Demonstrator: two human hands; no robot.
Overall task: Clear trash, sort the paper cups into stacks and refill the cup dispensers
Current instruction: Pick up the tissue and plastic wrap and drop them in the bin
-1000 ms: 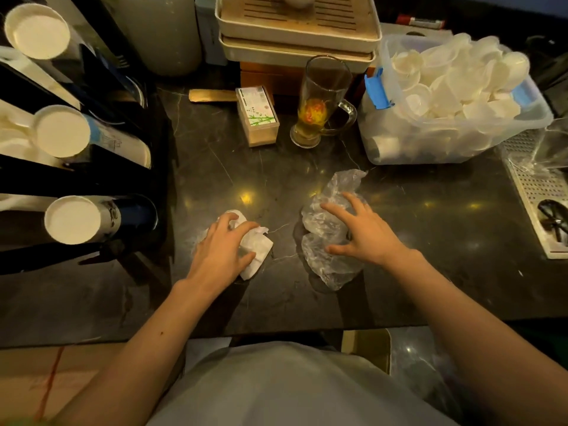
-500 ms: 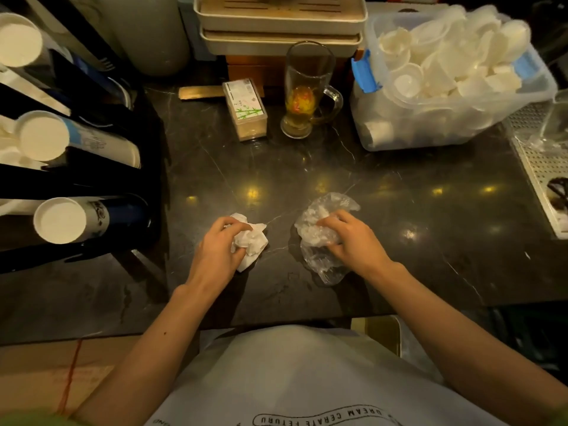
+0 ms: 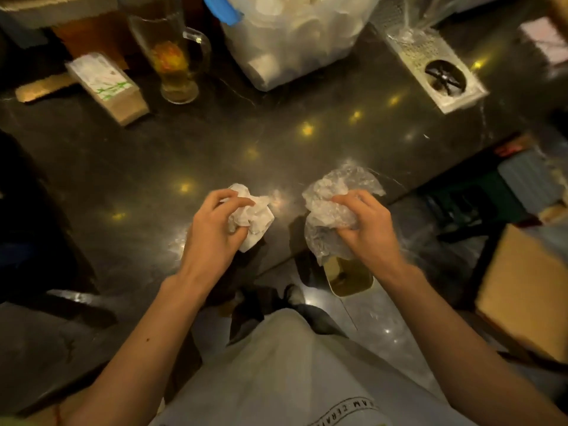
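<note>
Fingers of the left hand [image 3: 215,229] are curled around a crumpled white paper napkin [image 3: 252,215], thumb below and fingertips pressed over its top, the bare forearm running up from the lower left. Beside it but apart, the right hand [image 3: 365,229] clutches a scrunched clear plastic bag [image 3: 330,207], fingers closed into the wad while loose film hangs beneath the palm; that forearm comes in from the lower right. Both bundles are held over the near edge of the dark polished stone counter [image 3: 215,142]; whether they touch it cannot be told. Farther back on the counter stands a clear plastic tub with a blue latch [image 3: 295,50], filled with loose white paper cups [image 3: 276,3]. Left of the tub is a tall glass mug of amber drink [image 3: 172,59], and left of that a small brown box with a white-and-green label [image 3: 107,87] lying tilted. A perforated metal drain tray [image 3: 430,66] sits to the tub's right.
</note>
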